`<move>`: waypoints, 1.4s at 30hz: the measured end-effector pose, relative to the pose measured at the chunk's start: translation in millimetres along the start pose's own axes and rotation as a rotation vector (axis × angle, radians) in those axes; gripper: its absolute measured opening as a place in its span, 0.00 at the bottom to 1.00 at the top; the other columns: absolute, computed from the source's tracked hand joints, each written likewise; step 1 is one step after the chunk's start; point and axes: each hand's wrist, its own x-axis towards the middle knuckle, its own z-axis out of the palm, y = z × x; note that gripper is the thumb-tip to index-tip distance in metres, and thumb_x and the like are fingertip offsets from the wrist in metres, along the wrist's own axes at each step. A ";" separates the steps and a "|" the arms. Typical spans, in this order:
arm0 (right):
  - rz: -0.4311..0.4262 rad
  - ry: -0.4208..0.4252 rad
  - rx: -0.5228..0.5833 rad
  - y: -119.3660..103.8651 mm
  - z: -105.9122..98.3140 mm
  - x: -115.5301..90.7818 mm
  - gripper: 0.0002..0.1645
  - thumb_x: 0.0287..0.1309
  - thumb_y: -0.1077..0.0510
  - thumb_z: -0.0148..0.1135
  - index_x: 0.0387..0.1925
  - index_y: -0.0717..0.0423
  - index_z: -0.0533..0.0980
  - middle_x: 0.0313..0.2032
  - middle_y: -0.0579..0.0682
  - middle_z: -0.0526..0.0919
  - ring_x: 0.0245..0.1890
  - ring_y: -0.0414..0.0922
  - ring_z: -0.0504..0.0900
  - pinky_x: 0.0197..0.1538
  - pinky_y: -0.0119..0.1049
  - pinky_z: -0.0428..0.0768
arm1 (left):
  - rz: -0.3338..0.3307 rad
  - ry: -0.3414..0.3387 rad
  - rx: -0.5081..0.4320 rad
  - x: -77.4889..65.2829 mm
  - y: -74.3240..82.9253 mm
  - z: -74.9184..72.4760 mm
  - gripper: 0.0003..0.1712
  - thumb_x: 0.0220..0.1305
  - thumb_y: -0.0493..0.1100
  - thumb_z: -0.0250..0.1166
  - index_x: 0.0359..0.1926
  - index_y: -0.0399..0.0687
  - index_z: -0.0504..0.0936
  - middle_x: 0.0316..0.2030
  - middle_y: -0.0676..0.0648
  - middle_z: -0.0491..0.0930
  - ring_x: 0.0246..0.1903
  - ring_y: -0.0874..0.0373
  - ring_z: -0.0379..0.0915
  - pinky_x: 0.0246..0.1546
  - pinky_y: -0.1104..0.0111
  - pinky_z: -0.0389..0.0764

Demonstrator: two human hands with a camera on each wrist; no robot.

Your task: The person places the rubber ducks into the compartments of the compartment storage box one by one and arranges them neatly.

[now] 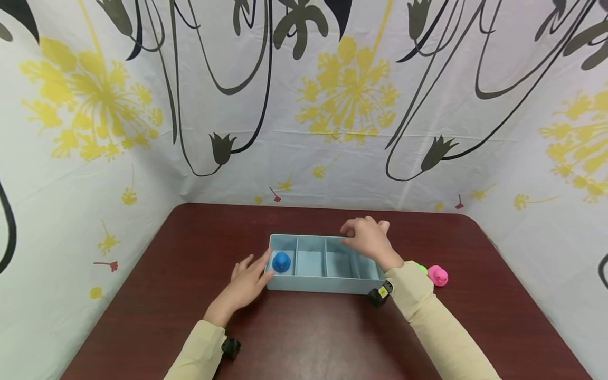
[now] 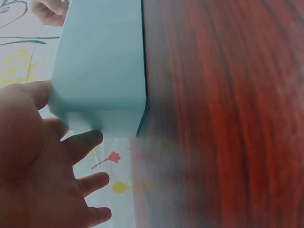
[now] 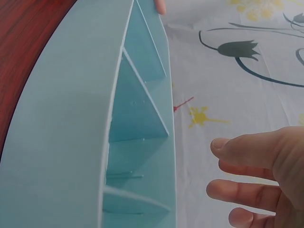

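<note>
A light blue divided box (image 1: 323,285) lies across the table, its long side toward me. In its leftmost compartment sits a small blue toy (image 1: 282,262), rounded like a rubber duck. My left hand (image 1: 244,285) rests against the box's left end, thumb near the front corner and fingers extended; the left wrist view shows the fingertips (image 2: 92,137) right at the end wall. Over the back rim, toward the right, hovers my right hand (image 1: 370,240). In the right wrist view, this hand (image 3: 266,175) has loosely bent, parted fingers with nothing between them.
Right of the box lie a pink toy (image 1: 437,275) and a green toy (image 1: 421,268), the green one partly hidden by my right sleeve (image 1: 410,287). Patterned white cloth (image 1: 304,174) hangs behind and beside the dark red-brown table (image 1: 304,338).
</note>
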 end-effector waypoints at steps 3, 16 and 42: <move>0.013 -0.008 0.002 5.2 0.4 -1.6 0.12 0.52 0.54 0.70 0.39 0.50 0.83 0.31 0.46 0.82 0.37 0.47 0.71 0.40 0.49 0.50 | -0.003 0.003 0.004 -0.4 -0.3 0.2 0.36 0.73 0.56 0.49 0.76 0.56 0.47 0.71 0.46 0.60 0.72 0.36 0.40 0.66 0.35 0.37; 0.040 -0.001 0.018 28.2 -1.8 -12.6 0.12 0.51 0.55 0.70 0.39 0.51 0.84 0.31 0.47 0.82 0.37 0.47 0.72 0.39 0.49 0.50 | -0.019 0.019 0.007 -2.2 0.5 2.4 0.37 0.72 0.55 0.50 0.75 0.57 0.48 0.70 0.45 0.62 0.71 0.36 0.42 0.66 0.36 0.39; 0.138 0.031 0.057 79.1 -13.2 -41.4 0.13 0.53 0.54 0.69 0.39 0.55 0.83 0.29 0.47 0.85 0.32 0.46 0.78 0.40 0.53 0.51 | -0.029 0.041 0.000 -2.5 1.9 3.0 0.36 0.71 0.55 0.51 0.75 0.59 0.49 0.69 0.45 0.63 0.71 0.35 0.44 0.66 0.35 0.41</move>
